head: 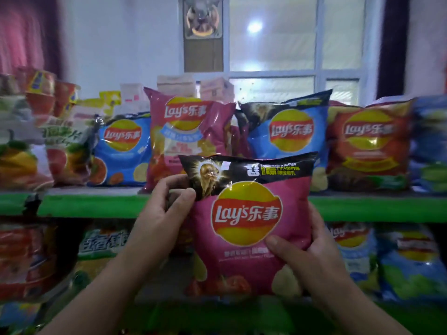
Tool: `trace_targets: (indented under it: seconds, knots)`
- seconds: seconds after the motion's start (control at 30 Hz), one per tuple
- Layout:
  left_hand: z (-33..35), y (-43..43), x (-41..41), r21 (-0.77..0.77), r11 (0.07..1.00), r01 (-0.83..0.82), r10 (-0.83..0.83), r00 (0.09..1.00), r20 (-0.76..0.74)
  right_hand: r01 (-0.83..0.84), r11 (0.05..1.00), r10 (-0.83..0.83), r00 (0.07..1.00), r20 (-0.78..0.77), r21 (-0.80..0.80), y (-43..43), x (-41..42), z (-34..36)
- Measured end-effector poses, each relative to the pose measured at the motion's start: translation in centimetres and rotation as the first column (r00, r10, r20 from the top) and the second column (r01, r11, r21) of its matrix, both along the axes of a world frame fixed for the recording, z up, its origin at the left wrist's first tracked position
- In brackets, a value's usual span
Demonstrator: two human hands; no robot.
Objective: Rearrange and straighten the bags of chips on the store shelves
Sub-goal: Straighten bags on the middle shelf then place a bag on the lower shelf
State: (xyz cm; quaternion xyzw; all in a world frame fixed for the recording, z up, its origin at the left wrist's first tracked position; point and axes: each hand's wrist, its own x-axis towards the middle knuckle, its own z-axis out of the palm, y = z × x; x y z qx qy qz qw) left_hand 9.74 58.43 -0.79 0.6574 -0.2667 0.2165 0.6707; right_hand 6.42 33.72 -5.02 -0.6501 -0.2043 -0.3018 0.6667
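Observation:
I hold a pink Lay's bag with a black top band (pixel 249 228) upright in front of the shelves, in both hands. My left hand (pixel 162 209) pinches its upper left corner. My right hand (pixel 304 252) grips its lower right side, thumb on the front. Behind it on the top shelf stand a tall pink Lay's bag (pixel 186 131), a small blue Lay's bag (pixel 123 151) to its left, a blue bag with a black top (pixel 287 126) to its right, and a red Lay's bag (pixel 367 143) further right.
The green shelf edge (pixel 92 205) runs across the middle. More snack bags crowd the top shelf's left end (pixel 26 141) and far right (pixel 430 141). The lower shelf holds red bags (pixel 26 259) at left and blue-green bags (pixel 408 262) at right. A window (pixel 290 44) is behind.

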Motion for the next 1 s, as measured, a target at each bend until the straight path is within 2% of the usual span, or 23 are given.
trace_targets:
  seconds: [0.1,0.2,0.27,0.37,0.47,0.57,0.73,0.87,1.0]
  knots:
    - [2.6,-4.0,0.6,-0.044,0.999,0.002,0.003,0.994,0.109,0.086,0.995,-0.088,0.995,0.043,0.047,-4.2,-0.7,1.3]
    - [5.7,-8.2,2.3,-0.085,0.996,0.022,-0.013,0.994,0.105,0.170,0.980,-0.180,0.979,0.097,0.101,-8.4,-1.6,2.7]
    - [7.4,-10.7,3.3,-0.012,0.999,-0.034,0.035,0.993,0.111,0.216,0.964,-0.236,0.964,0.124,0.154,-10.9,-2.2,3.6]
    - [9.0,-13.5,4.9,0.198,0.958,-0.210,0.188,0.974,0.124,0.254,0.949,-0.281,0.951,0.132,0.185,-13.9,-2.7,4.9]
    - [9.5,-15.4,6.3,0.270,0.948,-0.165,0.164,0.986,0.026,0.263,0.946,-0.290,0.948,0.129,0.188,-16.2,-2.7,5.7]
    - [9.0,-16.7,7.4,0.236,0.965,-0.114,0.116,0.993,0.007,0.267,0.940,-0.297,0.947,0.124,0.211,-17.8,-2.6,5.9]
    - [9.2,-17.2,7.8,0.125,0.990,-0.071,0.055,0.990,0.131,0.293,0.934,-0.320,0.941,0.113,0.205,-20.0,-2.9,6.1]
    - [10.7,-16.4,5.7,0.069,0.982,-0.173,0.141,0.931,0.337,0.297,0.925,-0.338,0.928,0.154,0.238,-20.7,-3.0,7.3]
    - [13.8,-12.6,2.7,-0.049,0.973,-0.227,0.226,0.874,0.430,0.275,0.922,-0.323,0.934,0.154,0.272,-20.2,-2.3,8.7]
